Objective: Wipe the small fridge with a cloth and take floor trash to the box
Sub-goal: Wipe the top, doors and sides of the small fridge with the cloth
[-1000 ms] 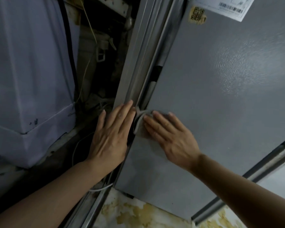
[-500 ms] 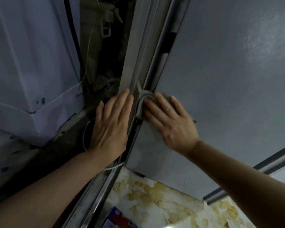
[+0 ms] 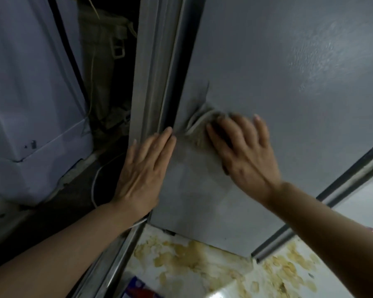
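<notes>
1. Wiping the grey side of the fridge [image 3: 278, 61], low down near its left edge.
2. Right hand [image 3: 246, 155] flat on the cloth [image 3: 199, 130], fingers [image 3: 260, 127] straight and slightly spread, pressing the cloth against the panel; blurred, so likely mid-stroke.
3. Left hand [image 3: 145, 171] flat along the fridge's front corner, fingers straight and close together, bracing; holding nothing.
4. Best done with even palm pressure and overlapping strokes, cloth kept bunched under the palm, not trailing into the dark gap by the door seal [image 3: 159, 67].
5. Worth keeping clear of the white cable [image 3: 95, 186] in the gap at left.
6. Stained floor [image 3: 192, 261] below; a red-and-blue wrapper [image 3: 138, 289] at the bottom edge, probably trash for later.
7. No box or other container in view; contents impossible to tell.
</notes>
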